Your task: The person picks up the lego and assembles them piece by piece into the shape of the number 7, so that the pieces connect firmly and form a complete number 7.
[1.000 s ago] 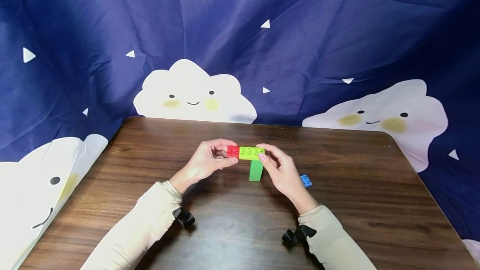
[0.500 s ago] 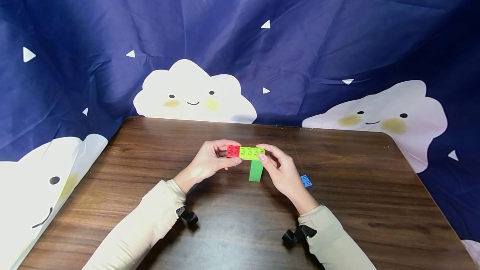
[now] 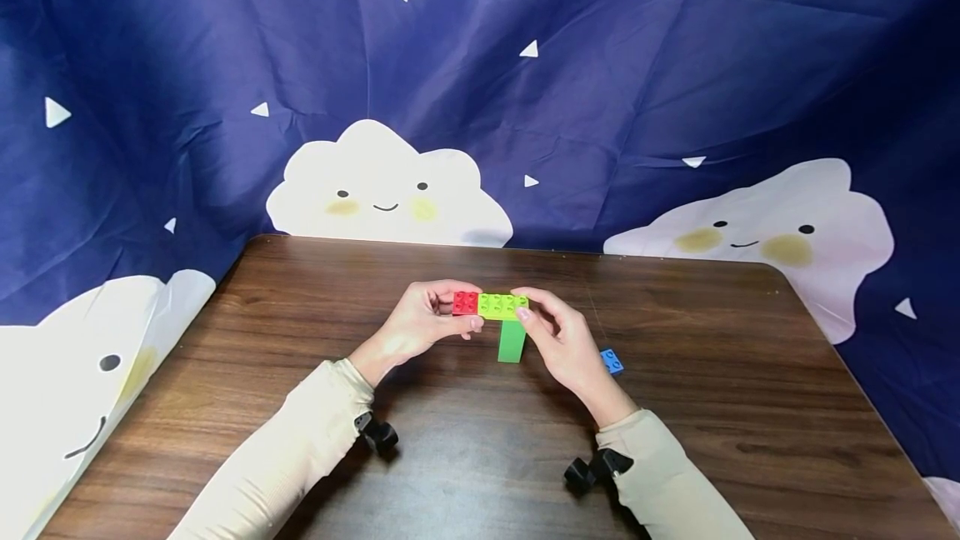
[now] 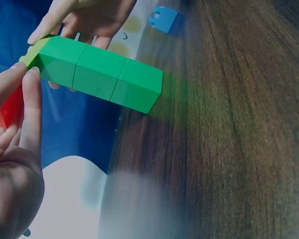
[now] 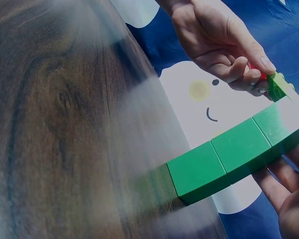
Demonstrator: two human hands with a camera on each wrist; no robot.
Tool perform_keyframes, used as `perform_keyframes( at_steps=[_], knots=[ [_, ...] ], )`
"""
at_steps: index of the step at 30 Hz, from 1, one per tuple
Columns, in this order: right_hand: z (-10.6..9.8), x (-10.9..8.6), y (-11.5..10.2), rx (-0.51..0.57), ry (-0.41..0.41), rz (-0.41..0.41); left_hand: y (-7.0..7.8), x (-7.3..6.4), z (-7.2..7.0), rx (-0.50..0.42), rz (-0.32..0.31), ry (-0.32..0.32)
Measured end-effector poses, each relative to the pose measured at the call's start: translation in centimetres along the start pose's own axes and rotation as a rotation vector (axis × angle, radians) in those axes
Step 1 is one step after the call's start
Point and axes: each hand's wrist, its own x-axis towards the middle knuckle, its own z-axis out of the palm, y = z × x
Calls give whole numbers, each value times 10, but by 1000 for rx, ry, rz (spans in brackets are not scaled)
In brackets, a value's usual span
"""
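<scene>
Upright on the table stands a tower of three green bricks [image 3: 512,342], well seen from the side in the left wrist view. Across its top lies a lime green brick [image 3: 498,304], jutting out to the left beyond the tower. A red brick [image 3: 465,302] sits end to end with the lime one. My left hand [image 3: 420,319] grips the red brick, its fingertips reaching the lime brick's left end. With thumb and fingers, my right hand [image 3: 561,338] pinches the lime brick's right end above the tower. Fingers hide part of the red brick in both wrist views.
A blue brick [image 3: 613,362] lies on the brown wooden table [image 3: 480,465], just right of my right hand. Behind the table hangs a dark blue curtain [image 3: 450,40] with clouds printed on it. Each wrist carries a black camera mount [image 3: 377,433].
My left hand has shifted slightly to the right, its fingertips now at the joint between the red and lime bricks. My right hand and the tower have stayed put.
</scene>
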Motion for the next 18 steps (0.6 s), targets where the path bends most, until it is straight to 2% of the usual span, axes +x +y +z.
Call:
perform_keyframes(
  at_steps=[18],
  knots=[
    [-5, 1, -6, -10, -37, 29, -1, 1, 2, -87, -28, -2]
  ],
)
